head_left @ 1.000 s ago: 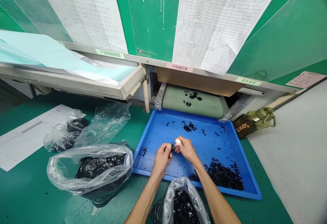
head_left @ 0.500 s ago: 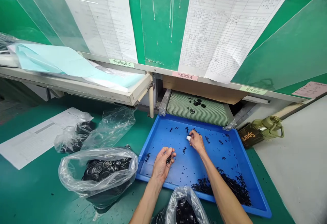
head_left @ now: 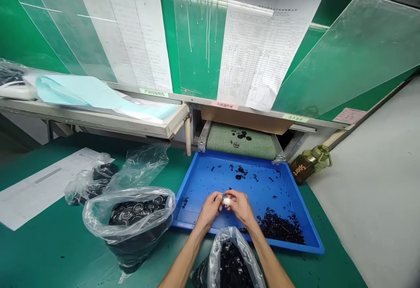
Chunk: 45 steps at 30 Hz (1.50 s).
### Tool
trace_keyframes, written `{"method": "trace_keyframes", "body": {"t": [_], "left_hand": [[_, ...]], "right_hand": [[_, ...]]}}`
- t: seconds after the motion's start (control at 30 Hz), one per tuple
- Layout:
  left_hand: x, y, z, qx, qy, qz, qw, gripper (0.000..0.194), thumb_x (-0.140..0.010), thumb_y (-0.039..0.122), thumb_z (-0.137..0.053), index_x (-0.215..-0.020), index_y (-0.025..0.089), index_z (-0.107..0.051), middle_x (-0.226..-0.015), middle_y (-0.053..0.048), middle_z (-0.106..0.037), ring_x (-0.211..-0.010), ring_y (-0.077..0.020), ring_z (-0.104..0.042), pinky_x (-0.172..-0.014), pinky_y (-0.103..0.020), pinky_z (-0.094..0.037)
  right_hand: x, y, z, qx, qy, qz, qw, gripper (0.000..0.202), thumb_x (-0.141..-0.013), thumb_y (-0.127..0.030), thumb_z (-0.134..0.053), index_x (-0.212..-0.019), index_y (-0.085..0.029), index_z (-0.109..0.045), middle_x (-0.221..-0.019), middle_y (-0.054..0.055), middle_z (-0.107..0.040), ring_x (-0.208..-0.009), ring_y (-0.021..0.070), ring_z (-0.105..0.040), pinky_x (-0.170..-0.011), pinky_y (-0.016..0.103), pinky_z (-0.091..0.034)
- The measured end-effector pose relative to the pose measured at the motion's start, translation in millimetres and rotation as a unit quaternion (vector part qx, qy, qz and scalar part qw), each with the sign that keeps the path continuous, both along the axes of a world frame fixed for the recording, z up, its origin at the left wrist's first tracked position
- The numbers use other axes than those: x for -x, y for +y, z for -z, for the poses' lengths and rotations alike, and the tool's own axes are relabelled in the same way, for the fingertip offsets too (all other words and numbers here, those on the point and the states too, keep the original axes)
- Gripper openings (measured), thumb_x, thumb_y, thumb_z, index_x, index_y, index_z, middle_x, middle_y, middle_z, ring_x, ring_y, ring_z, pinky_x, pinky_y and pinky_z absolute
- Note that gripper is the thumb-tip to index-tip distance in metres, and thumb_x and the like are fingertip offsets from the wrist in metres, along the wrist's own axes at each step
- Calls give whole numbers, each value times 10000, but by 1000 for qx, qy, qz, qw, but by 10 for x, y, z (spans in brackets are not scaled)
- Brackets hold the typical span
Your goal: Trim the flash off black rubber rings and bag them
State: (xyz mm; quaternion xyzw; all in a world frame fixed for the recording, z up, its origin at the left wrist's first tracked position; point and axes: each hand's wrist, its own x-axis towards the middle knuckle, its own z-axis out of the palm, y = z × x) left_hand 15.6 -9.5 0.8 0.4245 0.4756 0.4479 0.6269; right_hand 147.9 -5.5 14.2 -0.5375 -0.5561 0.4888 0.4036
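Observation:
Over the blue tray (head_left: 226, 226), my left hand (head_left: 208, 211) and my right hand (head_left: 241, 208) meet with fingers closed. Pinched between their fingertips is a small round black part (head_left: 225, 196) with a shiny ring, partly covered by the fingers. Something white (head_left: 226, 201) sits at my right fingertips; whether it is a finger cover or a held piece, I cannot tell. Two black round parts (head_left: 239, 173) lie in the tray beyond my hands. Thin black scraps (head_left: 278, 226) are heaped in its front right corner, and others are scattered across its floor.
A clear bag of black round parts (head_left: 138, 211) stands left of the tray, another bag (head_left: 234, 261) in front. A green conveyor belt (head_left: 241, 141) bearing several black pieces ends at the tray's back edge. A bottle (head_left: 310, 163) leans at right; a white shelf (head_left: 167, 128) juts out at left.
My right hand has come back toward me from the tray's far part and now meets my left hand at the round part. Two black round parts now show in the tray. The view has shifted.

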Motion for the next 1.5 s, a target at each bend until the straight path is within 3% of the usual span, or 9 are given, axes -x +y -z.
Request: {"method": "trace_keyframes", "body": {"t": [0.13, 0.23, 0.43, 0.6, 0.73, 0.9, 1.1, 1.37, 1.5], "left_hand": [[-22, 9, 25, 10, -3, -5, 1000, 434, -726, 607, -528, -658, 180, -485, -435, 70, -427, -360, -56, -268, -365, -183, -172], [-19, 21, 31, 23, -14, -29, 999, 435, -720, 606, -535, -648, 183, -462, -440, 75, -409, -360, -50, -264, -356, -175, -170], [24, 41, -5, 51, -113, -126, 984, 453, -716, 576, -572, -914, 170, -545, -574, 58, -466, -428, -67, -404, -359, -167, -264], [61, 38, -119, 87, -181, -110, 974, 423, -718, 574, -584, -803, 162, -543, -703, 17, -529, -518, -74, -514, -408, -178, -344], [60, 30, -130, 80, -171, -56, 980, 363, -667, 481, -685, -788, 177, -527, -828, -10, -587, -629, -93, -566, -440, -169, -357], [6, 23, -43, 43, -72, -33, 996, 395, -687, 529, -627, -849, 176, -554, -694, 8, -573, -483, -68, -453, -364, -158, -209], [-3, 1, -12, 32, -31, 20, 999, 430, -657, 588, -618, -707, 173, -520, -459, 59, -475, -380, -53, -337, -379, -158, -170], [-18, 8, 2, 16, -47, 24, 998, 423, -685, 578, -601, -657, 167, -507, -519, 29, -531, -405, -62, -391, -372, -169, -249], [-6, 43, 8, 47, -80, -55, 994, 408, -649, 519, -664, -805, 154, -570, -549, 35, -527, -424, -69, -423, -361, -170, -277]], "right_hand": [[41, -12, -80, -70, -182, -59, 979, 220, -781, -166, -432, -833, -168, -645, -662, 4, -624, -581, 113, -579, -566, 201, -457], [108, 81, -56, -45, -245, -70, 966, 291, -845, -144, -336, -904, -159, -621, -606, -1, -621, -552, 112, -592, -546, 191, -455], [-211, 677, 51, -21, -358, -23, 933, 429, -790, -5, -384, -1125, -175, -591, -1193, 139, -563, -953, 208, -604, -757, 295, -457], [-547, 1024, 145, 1, -374, -4, 927, 373, -755, 12, -450, -1038, -138, -640, -1136, 159, -585, -1001, 251, -586, -845, 346, -421], [-552, 847, 153, -3, -309, 13, 951, 366, -815, -49, -390, -1105, -119, -600, -1028, 148, -633, -915, 222, -624, -808, 343, -458], [-221, 342, 124, 16, -163, -18, 986, 366, -843, -175, -361, -1135, -119, -574, -729, 53, -671, -630, 153, -655, -594, 270, -529], [39, -29, 13, -20, -79, -18, 997, 320, -747, -225, -494, -1023, -148, -636, -795, 43, -667, -562, 133, -624, -512, 229, -497], [68, -9, 0, -64, -177, 9, 982, 282, -771, -111, -357, -801, -147, -635, -531, -10, -585, -484, 111, -549, -502, 198, -427], [-57, 437, -101, -73, -235, 25, 969, 301, -768, -89, -393, -934, -183, -625, -803, 35, -664, -681, 136, -610, -613, 223, -463]]}}
